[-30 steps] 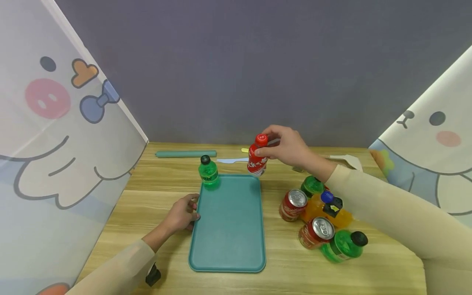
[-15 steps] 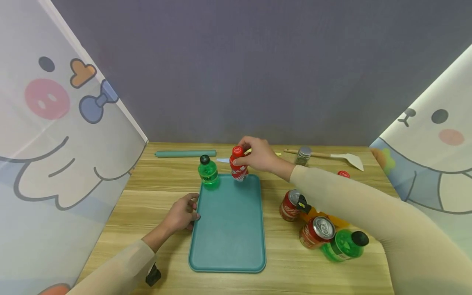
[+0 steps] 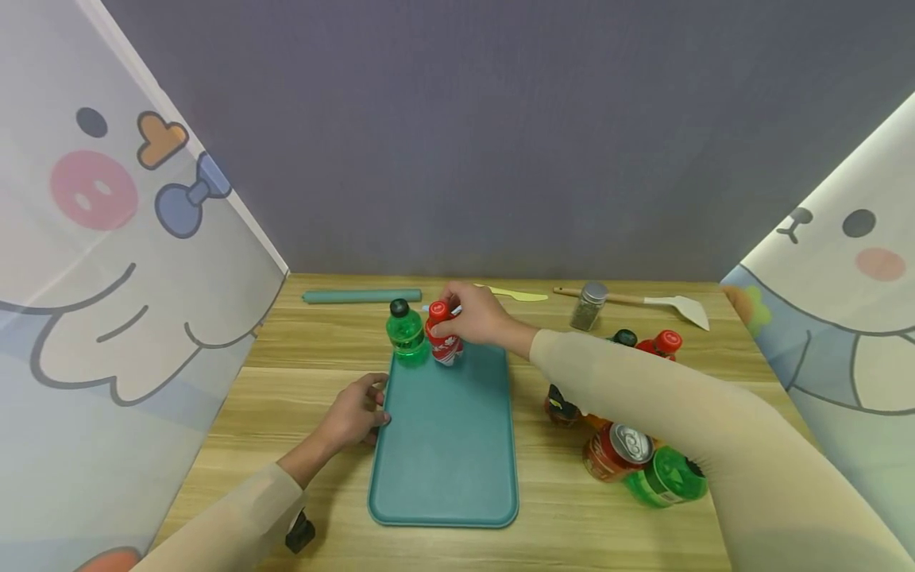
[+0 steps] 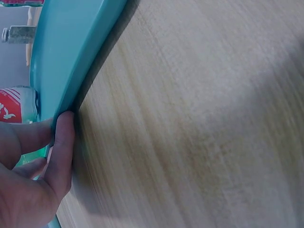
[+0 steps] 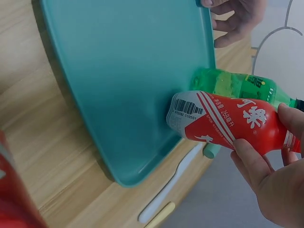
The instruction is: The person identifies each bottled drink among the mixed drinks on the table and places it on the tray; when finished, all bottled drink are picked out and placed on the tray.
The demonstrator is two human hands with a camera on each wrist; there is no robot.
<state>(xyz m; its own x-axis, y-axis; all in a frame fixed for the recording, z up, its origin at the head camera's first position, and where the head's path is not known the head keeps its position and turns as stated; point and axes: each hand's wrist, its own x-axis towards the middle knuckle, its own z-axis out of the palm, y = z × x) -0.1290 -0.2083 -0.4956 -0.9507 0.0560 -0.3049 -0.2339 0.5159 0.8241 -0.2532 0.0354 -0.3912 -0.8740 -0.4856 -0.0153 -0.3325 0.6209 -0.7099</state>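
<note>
Bottles are seen at the far end of a teal tray [image 3: 443, 453] in the head view: a red bottle [image 3: 444, 343] is gripped near its neck by the right hand [image 3: 475, 316], fingers curled round it, and is set just beside a green bottle [image 3: 406, 334] with a black cap that stands at the tray's far left corner. The left hand [image 3: 353, 415] is laid against the tray's left rim with its fingers bent onto the edge. The tray is placed on a wooden table [image 3: 300, 381]; to the right of it a cluster of drinks is gathered, among them a red can [image 3: 613, 450] and a lying green bottle [image 3: 666, 475]. Farther back a glass jar [image 3: 588, 307], a spatula [image 3: 643, 303] and a rolled green mat [image 3: 360, 297] are lined along the wall. In the left wrist view the tray's rim [image 4: 71, 61] is pinched between the thumb and fingers [image 4: 59, 152] of the left hand, close to the table surface. In the right wrist view the red bottle [image 5: 223, 121] is shown tilted, its base touching the tray floor [image 5: 128, 80], with the green bottle [image 5: 237, 85] directly behind it and touching it; the fingertips [image 5: 251, 161] of the right hand are wrapped round the bottle's upper part.
</note>
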